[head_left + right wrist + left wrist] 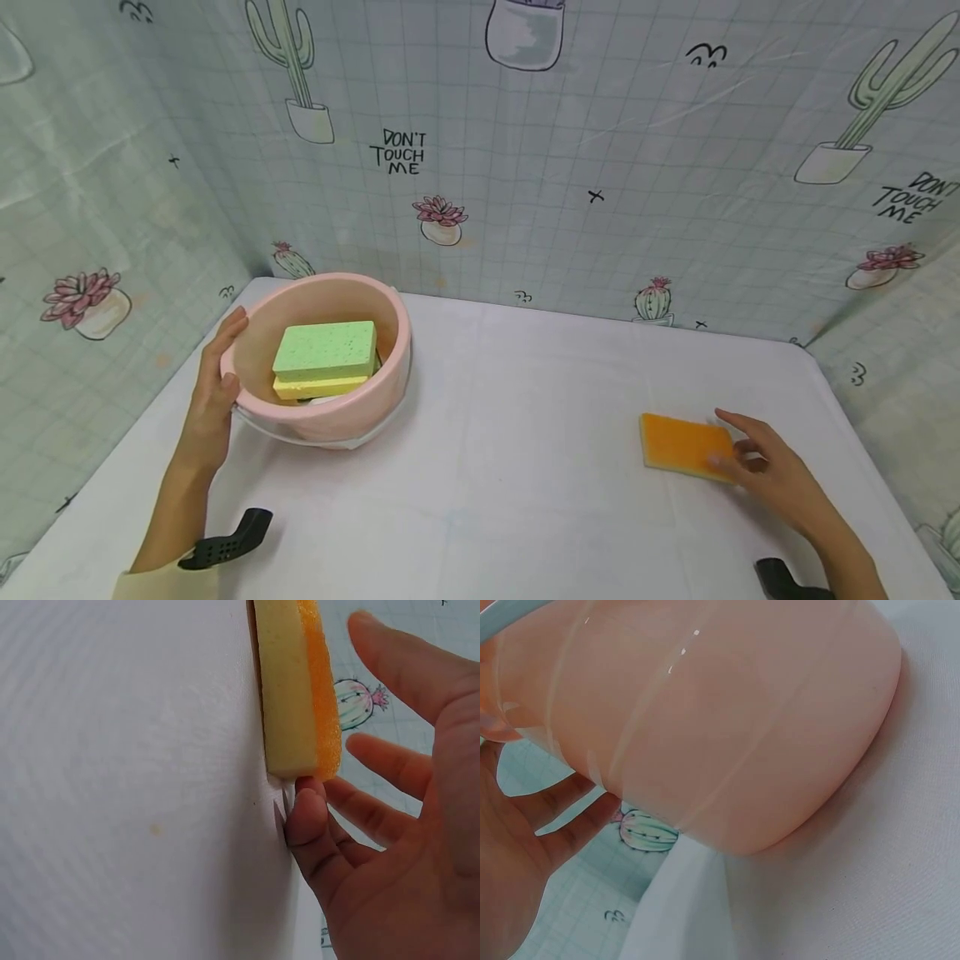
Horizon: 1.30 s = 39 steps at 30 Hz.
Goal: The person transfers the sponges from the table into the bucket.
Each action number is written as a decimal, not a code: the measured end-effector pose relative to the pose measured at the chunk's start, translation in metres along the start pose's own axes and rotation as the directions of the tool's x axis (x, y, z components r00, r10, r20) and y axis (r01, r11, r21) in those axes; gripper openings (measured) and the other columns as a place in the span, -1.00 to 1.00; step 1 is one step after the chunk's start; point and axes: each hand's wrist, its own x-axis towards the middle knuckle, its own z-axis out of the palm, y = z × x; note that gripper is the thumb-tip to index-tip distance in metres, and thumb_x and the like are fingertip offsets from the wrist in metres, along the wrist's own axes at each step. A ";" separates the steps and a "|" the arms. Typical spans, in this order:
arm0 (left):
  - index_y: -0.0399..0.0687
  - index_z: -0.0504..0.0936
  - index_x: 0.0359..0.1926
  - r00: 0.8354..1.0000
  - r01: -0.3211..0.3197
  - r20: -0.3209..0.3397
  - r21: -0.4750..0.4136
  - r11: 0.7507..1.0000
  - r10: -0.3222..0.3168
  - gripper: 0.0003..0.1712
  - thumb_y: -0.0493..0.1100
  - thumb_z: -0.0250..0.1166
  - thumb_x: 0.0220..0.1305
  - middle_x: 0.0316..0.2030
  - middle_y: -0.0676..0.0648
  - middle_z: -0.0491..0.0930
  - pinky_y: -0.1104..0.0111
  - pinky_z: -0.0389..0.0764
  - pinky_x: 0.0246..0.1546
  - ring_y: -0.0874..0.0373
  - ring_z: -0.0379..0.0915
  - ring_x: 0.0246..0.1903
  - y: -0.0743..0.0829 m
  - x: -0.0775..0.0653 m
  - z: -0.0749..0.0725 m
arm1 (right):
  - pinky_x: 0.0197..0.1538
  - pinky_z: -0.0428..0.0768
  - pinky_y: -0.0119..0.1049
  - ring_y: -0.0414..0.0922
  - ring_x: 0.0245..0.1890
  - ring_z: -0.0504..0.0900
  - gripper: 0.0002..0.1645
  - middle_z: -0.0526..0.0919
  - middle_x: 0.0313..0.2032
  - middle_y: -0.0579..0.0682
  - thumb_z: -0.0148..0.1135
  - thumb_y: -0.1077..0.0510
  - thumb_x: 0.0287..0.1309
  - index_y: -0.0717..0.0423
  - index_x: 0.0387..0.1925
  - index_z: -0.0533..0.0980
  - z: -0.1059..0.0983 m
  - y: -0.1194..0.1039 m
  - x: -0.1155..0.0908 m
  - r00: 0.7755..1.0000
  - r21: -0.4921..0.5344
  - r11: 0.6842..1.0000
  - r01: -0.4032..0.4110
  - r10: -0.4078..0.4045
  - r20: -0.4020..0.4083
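Note:
At the left stands a pink bucket [386,412] with a clear rim line and handle. My left hand [210,400] touches its left side near the rim, and in the left wrist view the fingers [566,802] extend against the outer wall. Inside the bucket lies a green sponge [326,350] over a yellow one [318,387]. On the right, an orange-topped sponge [682,446] with a pale yellow underside lies on the white cloth. My right hand [776,475] is at its right end; one finger touches that end in the right wrist view, while the thumb [397,652] stands apart.
A white cloth [517,433] covers the table between bucket and sponge. Behind and at both sides hang grid-patterned curtains [525,208] printed with cacti. A black wrist mount [232,542] sits on each wrist.

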 end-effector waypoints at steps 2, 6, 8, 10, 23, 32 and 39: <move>0.00 0.14 0.44 1.000 -0.001 0.008 0.006 1.000 0.001 -0.31 0.00 0.00 0.32 0.48 0.02 -0.11 0.11 -0.39 0.37 0.09 -0.30 0.44 0.001 0.000 0.000 | -0.29 0.51 -0.43 0.00 -0.15 0.44 -0.09 0.26 0.21 0.28 0.33 -0.15 0.11 0.05 0.40 0.20 0.000 0.002 0.000 1.000 -0.011 1.000 0.024 -0.024 0.004; 0.00 0.14 0.44 1.000 -0.006 0.015 0.012 1.000 0.006 -0.31 -0.01 -0.01 0.32 0.48 0.02 -0.12 0.12 -0.39 0.37 0.09 -0.30 0.44 0.002 0.001 0.000 | -0.33 0.45 -0.48 -0.20 -0.24 0.39 -0.07 0.25 0.22 0.22 0.40 -0.09 0.05 0.01 0.40 0.21 0.000 0.008 -0.003 0.997 0.001 0.997 0.083 -0.083 0.009; 0.00 0.13 0.44 1.000 -0.005 0.017 0.014 1.000 0.004 -0.31 -0.01 -0.01 0.32 0.48 0.02 -0.12 0.12 -0.38 0.37 0.09 -0.30 0.44 0.003 0.000 0.000 | -0.36 0.44 -0.47 -0.25 -0.28 0.37 -0.06 0.24 0.22 0.19 0.42 -0.05 0.03 0.00 0.39 0.21 0.000 0.011 -0.005 0.994 0.021 0.994 0.103 -0.103 0.018; 0.00 0.14 0.44 1.000 0.000 0.014 0.021 1.000 -0.001 -0.31 0.00 0.00 0.32 0.48 0.03 -0.11 0.12 -0.36 0.37 0.09 -0.29 0.44 0.002 -0.001 0.000 | -0.35 0.43 -0.47 -0.26 -0.27 0.37 -0.07 0.24 0.22 0.16 0.44 -0.01 0.01 0.00 0.38 0.22 -0.001 0.013 -0.006 0.992 0.036 0.992 0.124 -0.125 0.029; 0.03 0.12 0.45 1.000 0.010 0.005 0.027 1.000 -0.010 -0.30 0.01 0.00 0.32 0.48 0.03 -0.13 0.09 -0.40 0.36 0.10 -0.31 0.44 0.002 -0.002 -0.002 | -0.23 0.51 -0.51 -0.28 -0.23 0.39 -0.10 0.37 0.14 0.05 0.48 0.06 -0.04 0.05 0.34 0.29 0.000 0.015 -0.005 0.989 0.065 0.990 0.126 -0.130 0.069; 0.04 0.13 0.45 1.000 0.011 0.008 0.011 1.000 -0.011 -0.30 0.01 0.01 0.32 0.48 0.03 -0.13 0.09 -0.45 0.35 0.10 -0.33 0.44 0.002 -0.001 -0.001 | -0.22 0.50 -0.52 -0.30 -0.21 0.42 -0.12 0.40 0.12 0.03 0.49 0.00 -0.07 0.05 0.30 0.33 0.002 0.016 -0.007 0.990 0.067 0.989 0.135 -0.138 0.042; 0.02 0.12 0.45 1.000 -0.008 0.015 0.034 0.999 0.008 -0.31 -0.01 0.00 0.32 0.48 0.01 -0.12 0.08 -0.36 0.37 0.09 -0.29 0.44 0.002 -0.001 0.000 | -0.16 0.50 -0.58 -0.37 -0.15 0.43 -0.12 0.40 0.16 0.08 0.48 -0.03 -0.06 0.05 0.30 0.34 0.001 0.010 -0.007 0.992 0.089 0.990 0.114 -0.118 0.043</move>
